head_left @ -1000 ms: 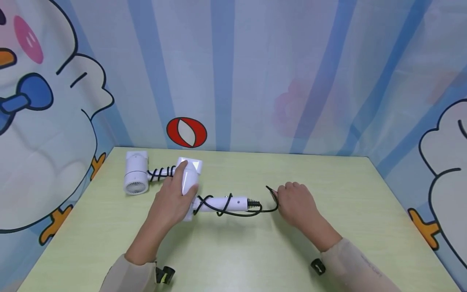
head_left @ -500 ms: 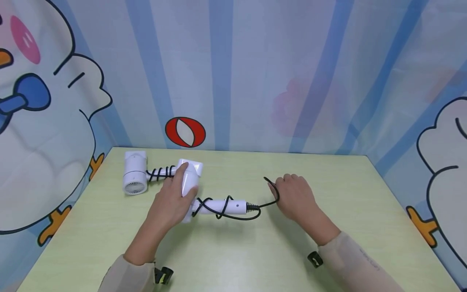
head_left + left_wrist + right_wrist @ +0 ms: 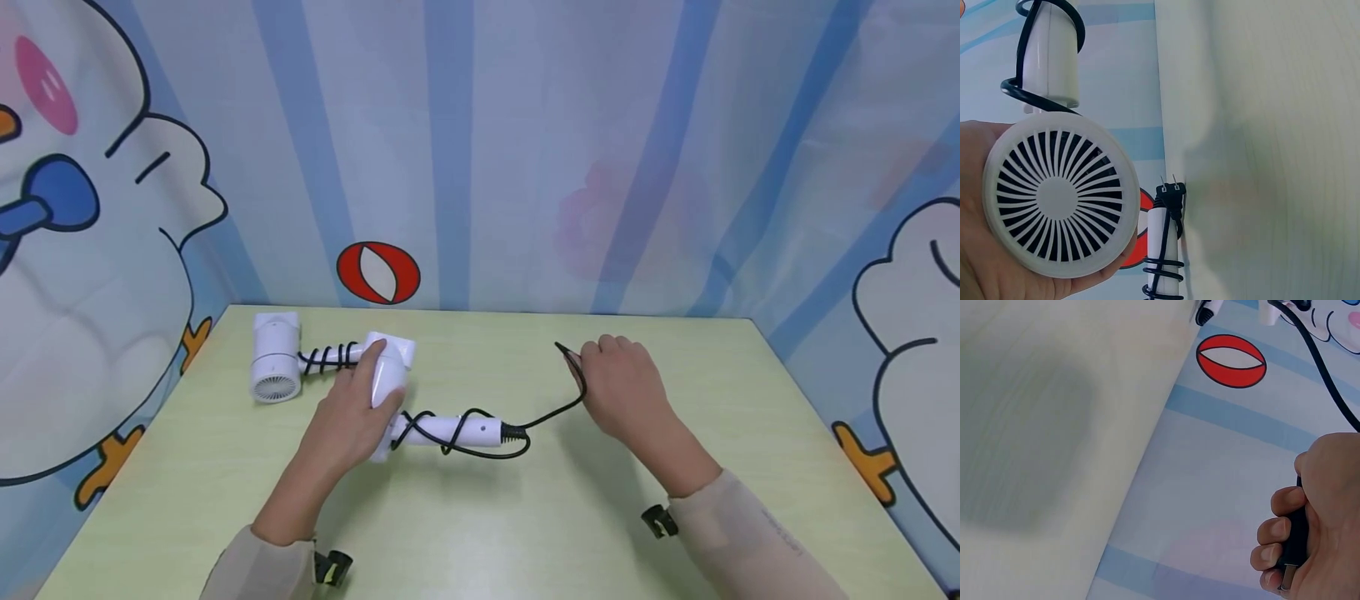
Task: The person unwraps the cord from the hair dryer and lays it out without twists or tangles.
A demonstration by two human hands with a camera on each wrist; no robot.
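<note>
Two beige sleeves reached in from the near edge, over a pale yellow-green worktop with faint wood-like grain. Beyond the cuffs, the left hand gripped the rounded barrel of a glossy white plastic hair dryer at the middle-left of the worktop, its cylindrical handle pointing right. A thin, flexible black cord crisscrossed the handle and ran from its ribbed collar to the right hand. That hand's fingers were curled round a black plug; the right wrist view showed the plug's body and a flat metal prong, hidden in the head view.

The left wrist view alone faced the barrel's round intake grille, with curved white slats over dark slots. Farther back on the left lay a second white hair dryer, its handle wound with black cord. Only the left wrist view revealed the black two-pin plug at that handle's end.

Behind the worktop hung a creased, blue-striped backdrop printed with rounded white cartoon figures and a red-and-white oval.
</note>
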